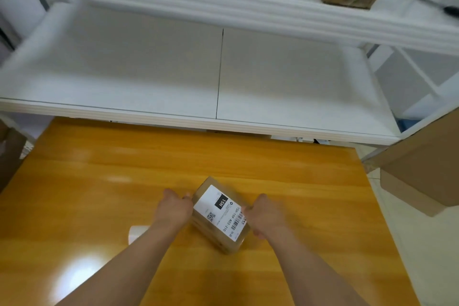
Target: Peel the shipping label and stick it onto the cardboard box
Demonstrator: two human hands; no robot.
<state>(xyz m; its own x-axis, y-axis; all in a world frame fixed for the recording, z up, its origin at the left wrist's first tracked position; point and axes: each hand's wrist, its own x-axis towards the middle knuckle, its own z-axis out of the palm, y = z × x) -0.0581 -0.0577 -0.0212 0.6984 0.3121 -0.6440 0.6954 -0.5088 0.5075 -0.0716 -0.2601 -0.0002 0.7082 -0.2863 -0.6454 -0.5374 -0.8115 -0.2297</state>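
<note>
The cardboard box (223, 216) is lying on the orange wooden table (99, 181), turned at an angle, with the shipping label (219, 211) stuck flat on its top face. The left hand (173, 209) is gripping the box's left side, fingers curled over the edge. The right hand (264, 216) is clasping the right side, thumb touching the label's edge. A white roll (136, 233) is sitting just beside the left forearm.

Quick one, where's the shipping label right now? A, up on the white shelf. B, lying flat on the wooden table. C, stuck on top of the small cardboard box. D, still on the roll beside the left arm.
C: the label lies flat on the top face of the box, which the left hand and right hand grip at its sides.
</note>
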